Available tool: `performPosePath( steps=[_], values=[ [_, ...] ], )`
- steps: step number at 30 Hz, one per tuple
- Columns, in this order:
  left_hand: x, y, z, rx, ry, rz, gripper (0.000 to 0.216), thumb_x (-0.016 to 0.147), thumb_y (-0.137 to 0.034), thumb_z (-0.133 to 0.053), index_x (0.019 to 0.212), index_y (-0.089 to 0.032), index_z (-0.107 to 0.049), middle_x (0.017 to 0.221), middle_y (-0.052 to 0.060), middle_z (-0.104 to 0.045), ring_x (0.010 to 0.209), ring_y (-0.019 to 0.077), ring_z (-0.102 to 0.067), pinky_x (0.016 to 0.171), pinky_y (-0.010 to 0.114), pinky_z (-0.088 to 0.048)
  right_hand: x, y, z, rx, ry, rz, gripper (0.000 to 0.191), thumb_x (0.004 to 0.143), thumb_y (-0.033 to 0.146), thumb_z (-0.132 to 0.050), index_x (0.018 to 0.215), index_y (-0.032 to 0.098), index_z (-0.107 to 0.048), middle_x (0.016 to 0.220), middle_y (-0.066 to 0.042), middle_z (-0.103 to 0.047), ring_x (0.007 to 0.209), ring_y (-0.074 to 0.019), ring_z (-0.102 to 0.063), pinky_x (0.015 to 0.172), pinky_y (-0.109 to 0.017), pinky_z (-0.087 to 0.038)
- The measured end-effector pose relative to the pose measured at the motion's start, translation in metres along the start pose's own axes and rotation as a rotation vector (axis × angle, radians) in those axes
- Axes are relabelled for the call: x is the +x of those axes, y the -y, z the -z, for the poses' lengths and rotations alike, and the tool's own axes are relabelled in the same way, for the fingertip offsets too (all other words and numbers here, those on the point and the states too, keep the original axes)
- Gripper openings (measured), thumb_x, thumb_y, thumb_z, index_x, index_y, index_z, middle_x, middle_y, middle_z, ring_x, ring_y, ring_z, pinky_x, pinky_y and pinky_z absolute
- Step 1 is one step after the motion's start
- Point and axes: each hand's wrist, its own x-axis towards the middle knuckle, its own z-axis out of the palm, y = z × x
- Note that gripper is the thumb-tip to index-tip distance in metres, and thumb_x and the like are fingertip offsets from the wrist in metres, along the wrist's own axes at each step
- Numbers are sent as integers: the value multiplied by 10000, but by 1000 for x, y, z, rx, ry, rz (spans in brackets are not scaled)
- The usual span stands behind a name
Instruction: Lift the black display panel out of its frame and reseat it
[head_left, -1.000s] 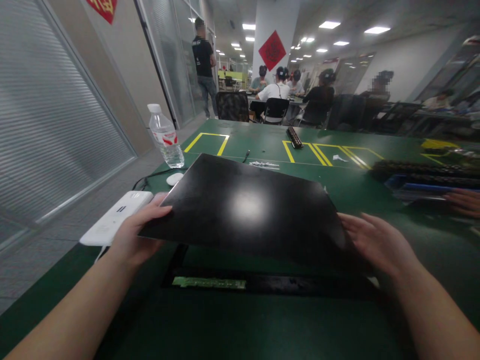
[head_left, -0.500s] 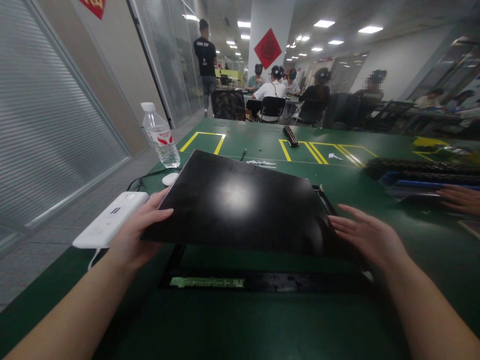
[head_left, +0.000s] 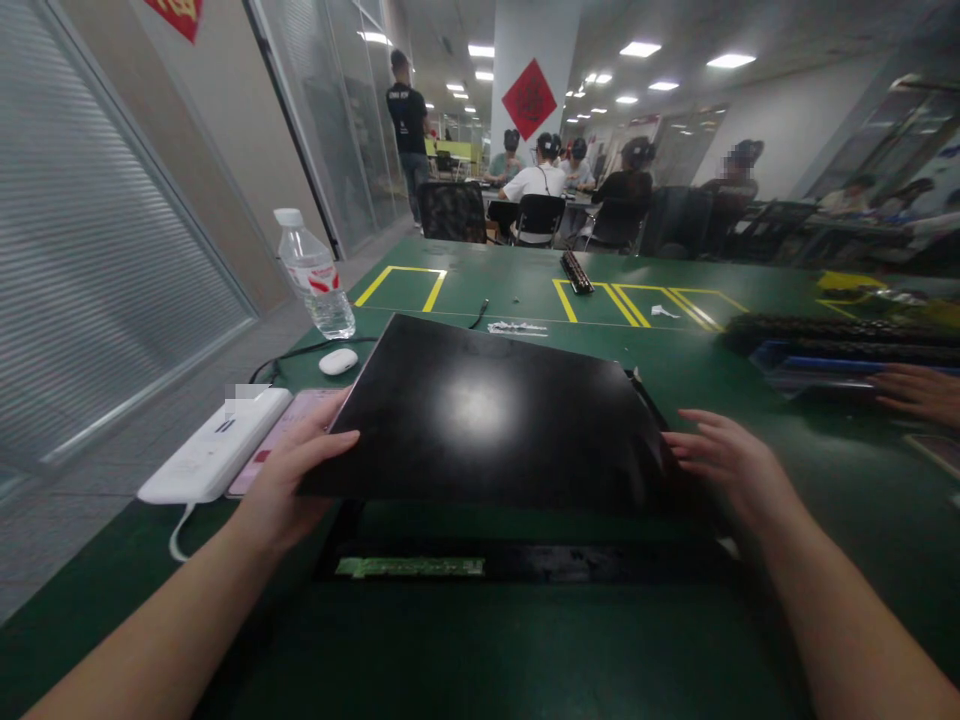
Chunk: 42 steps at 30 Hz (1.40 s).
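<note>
A dark, glossy flat screen panel (head_left: 480, 410) is held tilted above the table, a bright reflection in its middle. My left hand (head_left: 300, 475) grips its left edge, thumb on top and the other fingers underneath. On the opposite side my right hand (head_left: 731, 465) has its fingers stretched out at the panel's right edge; whether they press on it I cannot tell. Below the panel lies a black frame (head_left: 570, 563), partly hidden, with a green circuit strip (head_left: 412, 567) along its near side.
On the left stand a water bottle (head_left: 319, 280), a white power bank (head_left: 214, 450), a phone (head_left: 285, 430) and a white earbud case (head_left: 338, 361). Toward the back lies a dark ridged strip (head_left: 577, 272). Another person's hand (head_left: 919, 390) is at the right beside dark blurred parts (head_left: 825, 340).
The panel and my left hand have shifted slightly right and down, so the phone beside the power bank now shows. My right hand stays by the right edge.
</note>
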Motion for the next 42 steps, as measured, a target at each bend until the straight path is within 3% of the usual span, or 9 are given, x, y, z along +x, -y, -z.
performPosePath(
  steps=[5,13,21,30,35,42],
  values=[
    [-1,5,-1,14,0,29,609,725,-228,-778,1327,-225,-688,1209,47,-791,1092,308,-728,851,329,-607,2,0,2,-51,-52,8,357,700,395,-693,1010,222,-675,785,-86,-778,600,-170,-624,508,-261,-418],
    [0,2,4,41,-16,102,532,686,-224,-820,1197,-230,-671,1108,28,-803,947,249,-762,704,256,-601,7,-3,3,-59,-76,-13,383,645,416,-697,963,209,-649,711,-100,-764,508,-153,-552,445,-252,-334],
    [-2,2,4,59,-17,119,483,676,-221,-826,1124,-238,-647,1077,25,-797,902,242,-766,681,263,-598,2,4,0,-105,-120,-33,324,676,405,-669,944,222,-656,699,-93,-763,492,-150,-536,437,-256,-330],
    [-1,7,2,54,-24,193,683,636,-193,-855,1262,-252,-588,1034,20,-802,838,239,-771,644,275,-602,3,4,0,-178,-167,-38,287,684,358,-690,919,196,-657,691,-95,-760,472,-131,-524,432,-234,-320],
    [-1,8,1,49,5,185,617,636,-192,-854,1194,-230,-593,1003,42,-806,819,259,-773,616,283,-597,4,3,0,-208,-169,-25,275,690,360,-688,902,186,-663,684,-99,-754,463,-119,-510,431,-225,-310],
    [-2,12,-3,30,-31,166,601,658,-164,-817,1212,-225,-593,934,28,-810,709,234,-763,582,275,-587,5,0,2,-358,-176,-2,294,699,384,-671,915,186,-690,739,-106,-766,504,-139,-542,503,-267,-391]
  ],
)
